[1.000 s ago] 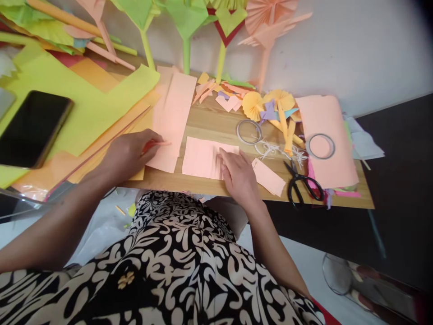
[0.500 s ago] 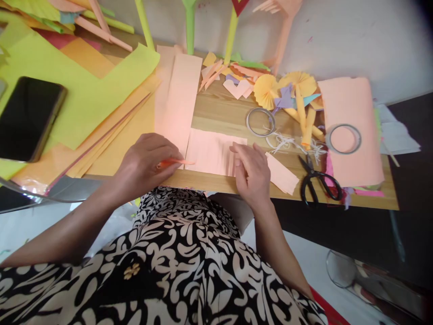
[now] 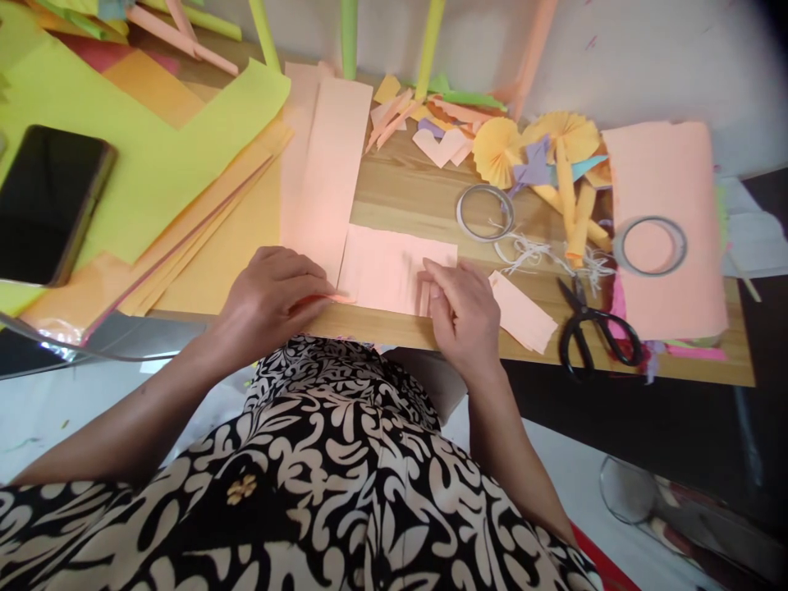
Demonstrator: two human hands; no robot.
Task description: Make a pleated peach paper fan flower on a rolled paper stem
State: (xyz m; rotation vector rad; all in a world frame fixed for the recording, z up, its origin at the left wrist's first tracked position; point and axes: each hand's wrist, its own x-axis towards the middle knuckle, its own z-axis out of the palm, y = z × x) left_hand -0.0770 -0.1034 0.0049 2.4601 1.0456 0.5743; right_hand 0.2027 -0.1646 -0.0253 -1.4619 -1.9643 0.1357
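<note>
Close to the table's front edge, my left hand (image 3: 280,291) is closed on a thin folded strip of peach paper (image 3: 342,299), whose tip pokes out past the fingertips. A flat peach paper piece (image 3: 385,267) lies between my two hands. Over the right end of that piece is my right hand (image 3: 465,308), its index finger extended and its thumb apart, with nothing visible in it. A smaller peach paper piece (image 3: 523,312) lies just right of this hand. Black-handled scissors (image 3: 591,328) rest farther right.
Long peach sheets (image 3: 329,164) stretch toward the wall. Left are yellow-green paper (image 3: 185,172) and a phone (image 3: 52,205). A tape roll (image 3: 484,212) lies near white threads (image 3: 526,253) and yellow paper fans (image 3: 498,152). Another tape roll (image 3: 651,245) sits on a peach paper stack (image 3: 671,164).
The camera view has shifted slightly, so objects at the right appear farther right. My hands stay in nearly the same places, and the strip in my left hand sits slightly lower against the table.
</note>
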